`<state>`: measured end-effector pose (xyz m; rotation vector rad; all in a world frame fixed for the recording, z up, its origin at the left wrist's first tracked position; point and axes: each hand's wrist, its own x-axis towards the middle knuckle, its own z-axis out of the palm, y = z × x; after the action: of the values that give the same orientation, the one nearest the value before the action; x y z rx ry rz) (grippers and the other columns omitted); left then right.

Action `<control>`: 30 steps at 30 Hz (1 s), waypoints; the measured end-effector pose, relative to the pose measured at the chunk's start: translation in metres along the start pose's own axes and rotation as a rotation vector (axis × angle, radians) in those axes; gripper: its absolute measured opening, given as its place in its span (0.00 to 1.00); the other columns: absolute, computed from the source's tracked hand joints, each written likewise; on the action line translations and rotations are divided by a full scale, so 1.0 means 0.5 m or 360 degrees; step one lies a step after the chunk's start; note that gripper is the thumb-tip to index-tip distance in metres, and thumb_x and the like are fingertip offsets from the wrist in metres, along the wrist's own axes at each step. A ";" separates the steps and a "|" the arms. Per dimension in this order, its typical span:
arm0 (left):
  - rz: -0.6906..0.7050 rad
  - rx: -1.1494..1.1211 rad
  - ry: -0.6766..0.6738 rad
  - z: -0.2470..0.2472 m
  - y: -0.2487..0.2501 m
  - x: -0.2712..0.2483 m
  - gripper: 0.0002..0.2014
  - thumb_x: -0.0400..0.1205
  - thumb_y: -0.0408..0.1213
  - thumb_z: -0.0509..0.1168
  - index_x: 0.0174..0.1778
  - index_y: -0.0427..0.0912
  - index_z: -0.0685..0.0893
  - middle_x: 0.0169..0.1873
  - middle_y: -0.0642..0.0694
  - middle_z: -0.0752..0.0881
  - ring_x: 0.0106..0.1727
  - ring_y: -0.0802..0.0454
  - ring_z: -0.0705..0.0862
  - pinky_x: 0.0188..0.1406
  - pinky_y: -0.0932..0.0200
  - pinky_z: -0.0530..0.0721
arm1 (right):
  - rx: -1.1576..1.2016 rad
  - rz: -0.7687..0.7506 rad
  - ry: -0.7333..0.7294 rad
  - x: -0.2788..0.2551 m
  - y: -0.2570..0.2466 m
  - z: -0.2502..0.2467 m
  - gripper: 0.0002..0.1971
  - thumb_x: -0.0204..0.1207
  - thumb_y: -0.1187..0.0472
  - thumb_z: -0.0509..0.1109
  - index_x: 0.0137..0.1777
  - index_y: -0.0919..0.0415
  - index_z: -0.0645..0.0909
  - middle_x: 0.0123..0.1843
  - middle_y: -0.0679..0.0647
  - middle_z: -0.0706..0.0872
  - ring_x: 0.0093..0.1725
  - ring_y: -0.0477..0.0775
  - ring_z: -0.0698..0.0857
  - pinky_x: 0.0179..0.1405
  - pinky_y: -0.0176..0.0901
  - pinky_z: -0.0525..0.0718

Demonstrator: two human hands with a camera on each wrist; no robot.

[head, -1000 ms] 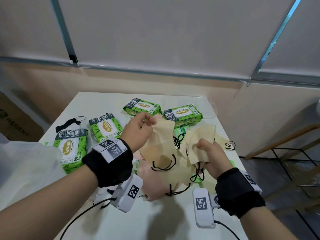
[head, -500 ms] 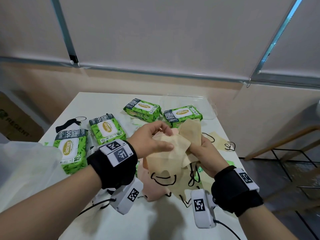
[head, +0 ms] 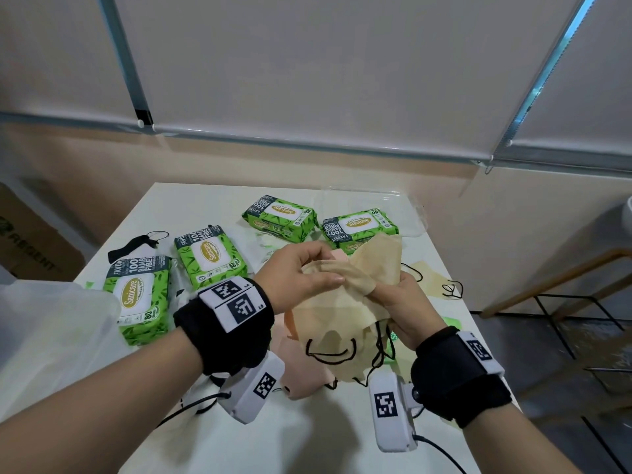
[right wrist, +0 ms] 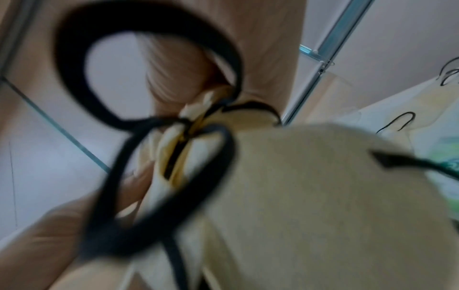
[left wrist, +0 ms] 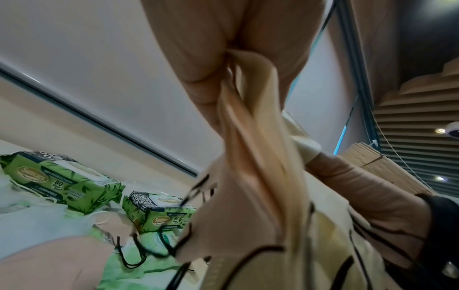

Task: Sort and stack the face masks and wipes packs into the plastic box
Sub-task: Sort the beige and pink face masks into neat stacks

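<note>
Both hands meet above the middle of the table (head: 212,439), gripping the same bunch of beige masks (head: 337,313). The left hand (head: 301,278) pinches the upper fold between thumb and fingers (left wrist: 198,64), and the right hand (head: 407,309) clamps the other end, its fingers (right wrist: 174,64) curled round the gathered cloth. Black ear loops (right wrist: 149,82) dangle from the bunch, blurred in the right wrist view.

Under the bunch, pink masks (head: 301,378) lie on the table near its front edge. Another beige mask (head: 432,278) lies flat by the right edge. Four green wipes packs lie apart: one (head: 140,299) by the left edge, one (head: 210,256) just beside it toward the middle, and two further back, one (head: 278,217) central and one (head: 359,230) to its right. A clear plastic box (head: 407,213) stands at the far right corner, just behind the rightmost pack. A black mask (head: 136,242) lies near the left edge, toward the back.
</note>
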<state>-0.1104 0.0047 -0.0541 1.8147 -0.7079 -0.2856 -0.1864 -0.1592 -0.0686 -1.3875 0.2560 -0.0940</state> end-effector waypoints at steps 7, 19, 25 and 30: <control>-0.0014 0.0148 -0.0463 -0.014 0.014 0.003 0.07 0.67 0.44 0.74 0.36 0.51 0.84 0.34 0.55 0.85 0.38 0.63 0.81 0.45 0.66 0.78 | -0.0119 0.0076 -0.0094 -0.004 0.001 -0.002 0.13 0.66 0.60 0.81 0.48 0.65 0.86 0.40 0.58 0.90 0.38 0.54 0.88 0.38 0.45 0.86; -0.0177 0.0347 0.0016 0.006 0.005 -0.005 0.14 0.82 0.46 0.63 0.32 0.47 0.73 0.27 0.53 0.75 0.28 0.59 0.74 0.24 0.68 0.69 | 0.0053 -0.0047 0.0407 0.002 -0.004 -0.007 0.05 0.71 0.66 0.76 0.46 0.65 0.85 0.38 0.57 0.91 0.36 0.53 0.89 0.36 0.43 0.87; -0.0302 0.0103 0.0326 0.028 0.004 -0.006 0.18 0.75 0.47 0.73 0.30 0.46 0.70 0.27 0.51 0.77 0.28 0.55 0.74 0.26 0.63 0.70 | 0.0197 0.0002 0.0413 0.006 -0.006 0.007 0.14 0.75 0.62 0.74 0.57 0.70 0.83 0.50 0.64 0.91 0.47 0.60 0.90 0.40 0.47 0.90; -0.0305 -0.0181 0.0414 -0.001 0.013 -0.003 0.20 0.61 0.49 0.80 0.38 0.60 0.74 0.42 0.36 0.88 0.38 0.38 0.87 0.38 0.43 0.85 | 0.0171 0.0010 0.0516 0.006 0.002 -0.003 0.17 0.80 0.59 0.68 0.63 0.71 0.80 0.55 0.65 0.89 0.51 0.62 0.88 0.51 0.53 0.87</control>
<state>-0.1134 0.0044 -0.0483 1.7720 -0.3305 -0.2059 -0.1839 -0.1613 -0.0705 -1.2610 0.5175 -0.3244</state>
